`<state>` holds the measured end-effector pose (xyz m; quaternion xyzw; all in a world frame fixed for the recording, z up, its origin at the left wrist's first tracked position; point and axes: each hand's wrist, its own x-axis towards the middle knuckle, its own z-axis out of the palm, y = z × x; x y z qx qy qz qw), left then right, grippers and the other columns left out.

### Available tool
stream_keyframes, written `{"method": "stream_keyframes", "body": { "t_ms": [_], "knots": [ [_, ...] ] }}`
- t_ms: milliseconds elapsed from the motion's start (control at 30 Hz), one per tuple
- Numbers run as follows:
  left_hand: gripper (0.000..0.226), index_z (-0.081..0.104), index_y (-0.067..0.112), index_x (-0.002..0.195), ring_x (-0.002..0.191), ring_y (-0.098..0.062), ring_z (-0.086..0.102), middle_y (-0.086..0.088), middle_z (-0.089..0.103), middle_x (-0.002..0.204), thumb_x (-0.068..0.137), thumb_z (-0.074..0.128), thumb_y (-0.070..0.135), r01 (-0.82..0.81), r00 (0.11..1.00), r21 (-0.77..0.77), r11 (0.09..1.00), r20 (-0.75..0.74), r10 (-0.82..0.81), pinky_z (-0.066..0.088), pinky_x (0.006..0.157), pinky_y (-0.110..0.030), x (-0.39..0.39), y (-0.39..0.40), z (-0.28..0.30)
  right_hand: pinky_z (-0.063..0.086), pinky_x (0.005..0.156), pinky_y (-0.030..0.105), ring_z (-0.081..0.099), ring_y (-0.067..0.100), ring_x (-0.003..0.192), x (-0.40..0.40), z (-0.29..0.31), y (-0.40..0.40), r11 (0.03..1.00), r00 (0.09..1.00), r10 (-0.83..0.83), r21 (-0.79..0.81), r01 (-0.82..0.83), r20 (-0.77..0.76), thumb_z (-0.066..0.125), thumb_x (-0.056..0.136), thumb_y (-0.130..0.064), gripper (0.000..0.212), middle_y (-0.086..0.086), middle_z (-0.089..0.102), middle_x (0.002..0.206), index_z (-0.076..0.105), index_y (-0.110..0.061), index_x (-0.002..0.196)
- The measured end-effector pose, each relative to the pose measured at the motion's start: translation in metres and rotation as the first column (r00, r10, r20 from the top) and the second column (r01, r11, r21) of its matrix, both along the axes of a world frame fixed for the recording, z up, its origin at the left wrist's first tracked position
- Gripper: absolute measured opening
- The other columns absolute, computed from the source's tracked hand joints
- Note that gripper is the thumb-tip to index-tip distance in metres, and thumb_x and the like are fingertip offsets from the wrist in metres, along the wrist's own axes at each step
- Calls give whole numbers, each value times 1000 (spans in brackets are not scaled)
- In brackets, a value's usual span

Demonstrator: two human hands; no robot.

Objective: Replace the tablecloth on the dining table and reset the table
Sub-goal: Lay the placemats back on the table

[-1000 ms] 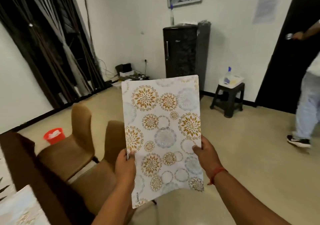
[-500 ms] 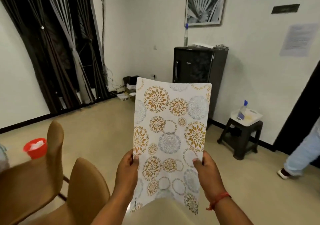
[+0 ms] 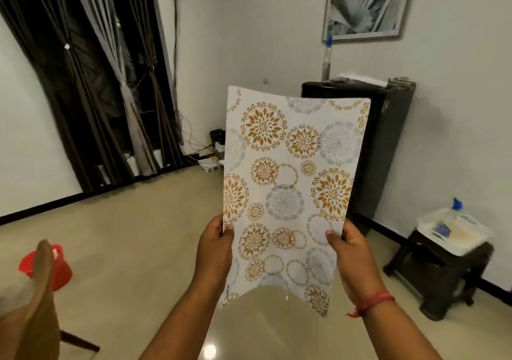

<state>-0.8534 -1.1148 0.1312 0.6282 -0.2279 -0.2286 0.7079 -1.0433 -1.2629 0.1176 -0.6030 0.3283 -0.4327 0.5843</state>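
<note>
I hold a white placemat (image 3: 291, 182) printed with gold and grey flower circles upright in front of me, its long side vertical and its lower edge bowed. My left hand (image 3: 214, 251) grips its left edge with the thumb on the printed face. My right hand (image 3: 349, 251) grips the right edge the same way; a red thread sits on that wrist. The dining table is out of view.
A brown chair back (image 3: 36, 298) stands at the lower left, with a red bucket (image 3: 59, 266) behind it on the beige floor. A dark cabinet (image 3: 388, 143) stands against the far wall. A dark stool (image 3: 440, 271) carrying a white tray is at right. Dark curtains (image 3: 91, 82) hang at left.
My view has swung right and away from the table: the chairs have slid out to the lower left and the other person at the right has left the view. Both hands keep their grip.
</note>
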Motion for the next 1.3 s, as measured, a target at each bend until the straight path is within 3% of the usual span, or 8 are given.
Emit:
{"method": "stream_keyframes", "body": {
  "t_ms": [233, 533, 800, 933, 1067, 1133, 1200, 1300],
  "knots": [
    [30, 68, 31, 115, 104, -22, 71, 4, 75, 111, 105, 45, 15, -172, 985, -10, 985, -30, 172, 53, 97, -52, 114, -113, 11, 49, 102, 53, 67, 17, 112, 146, 24, -158, 969, 969, 247, 19, -247, 20, 49, 101, -8, 34, -7, 72, 118, 65, -30, 122],
    [26, 63, 27, 122, 104, -23, 71, 3, 74, 113, 106, 44, 19, -424, 905, -131, 896, -38, 423, 54, 94, -53, 284, -177, 35, 49, 102, 45, 64, 15, 117, 378, 60, -242, 866, 862, 498, -111, -488, 97, 48, 101, -3, 38, -6, 69, 125, 61, -24, 129],
    [29, 65, 29, 118, 104, -22, 71, 3, 73, 112, 107, 39, 20, -547, 833, -100, 831, 37, 552, 55, 92, -54, 505, -182, 29, 49, 102, 41, 64, 10, 116, 614, 59, -255, 780, 782, 621, -133, -611, 49, 48, 101, -3, 39, -9, 69, 124, 59, -24, 132],
    [30, 66, 33, 118, 106, -21, 70, 5, 73, 114, 106, 41, 22, -610, 787, -76, 789, 57, 614, 56, 92, -52, 623, -177, 29, 52, 93, 37, 67, 10, 110, 738, 59, -254, 751, 748, 660, -79, -655, 72, 49, 101, -4, 35, -8, 72, 118, 61, -24, 127],
    [27, 67, 38, 116, 106, -23, 70, 4, 73, 114, 105, 45, 27, -637, 765, -60, 768, 66, 640, 56, 90, -52, 714, -162, 19, 58, 76, 22, 70, 10, 104, 848, 43, -243, 689, 684, 724, -41, -724, 93, 49, 101, -4, 33, -8, 73, 114, 63, -24, 123],
    [26, 66, 38, 116, 106, -26, 70, 2, 73, 114, 104, 46, 29, -671, 739, -30, 740, 56, 672, 55, 91, -55, 759, -148, 12, 59, 79, 26, 70, 13, 105, 906, 35, -236, 638, 632, 768, -37, -769, 106, 48, 101, -3, 33, -5, 73, 115, 63, -21, 124],
    [26, 66, 35, 117, 106, -27, 69, 0, 73, 115, 103, 45, 28, -760, 648, -38, 648, 30, 761, 54, 93, -57, 816, -127, -1, 58, 86, 35, 70, 15, 106, 987, 23, -220, 560, 556, 827, -35, -828, 84, 47, 101, -3, 33, -3, 73, 116, 62, -18, 126],
    [30, 69, 35, 110, 101, -24, 71, 2, 75, 108, 105, 44, 20, -861, 508, -22, 507, -51, 860, 55, 92, -54, 872, -98, -3, 54, 89, 38, 69, 16, 108, 1082, 15, -189, 439, 438, 897, -4, -899, 64, 48, 101, -2, 33, -4, 72, 117, 61, -17, 128]
  ]
}}
